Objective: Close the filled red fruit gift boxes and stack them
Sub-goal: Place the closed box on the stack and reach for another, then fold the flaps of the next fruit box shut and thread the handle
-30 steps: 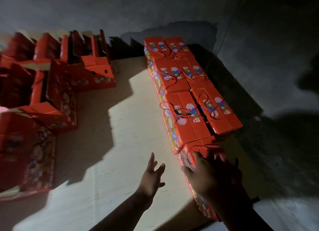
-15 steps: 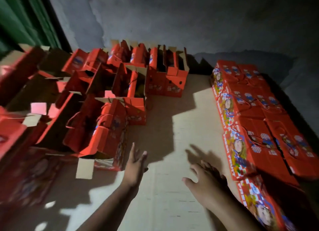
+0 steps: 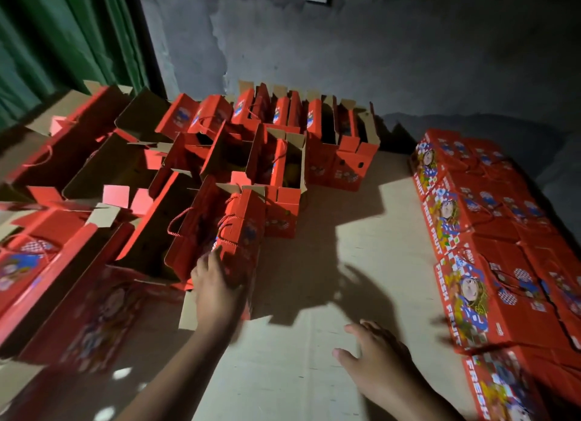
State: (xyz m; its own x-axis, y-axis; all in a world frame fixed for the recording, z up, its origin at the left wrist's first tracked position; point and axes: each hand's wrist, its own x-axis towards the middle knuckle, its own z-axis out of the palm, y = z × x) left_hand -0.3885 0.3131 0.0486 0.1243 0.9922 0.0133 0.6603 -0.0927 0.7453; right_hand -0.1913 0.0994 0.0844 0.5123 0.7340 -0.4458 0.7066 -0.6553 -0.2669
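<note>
Boxes (image 3: 220, 181) gape open — closed boxes (image 3: 490, 219) stacked right.

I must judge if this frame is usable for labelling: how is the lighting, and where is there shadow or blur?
Head view: one hard light falls on the cardboard surface, the wall and corners stay dark; the hands throw sharp black shadows beside the open box; the left hand and right hand are motion-smeared; the closed boxes read clearly, but edges bend from the wide lens.
</note>
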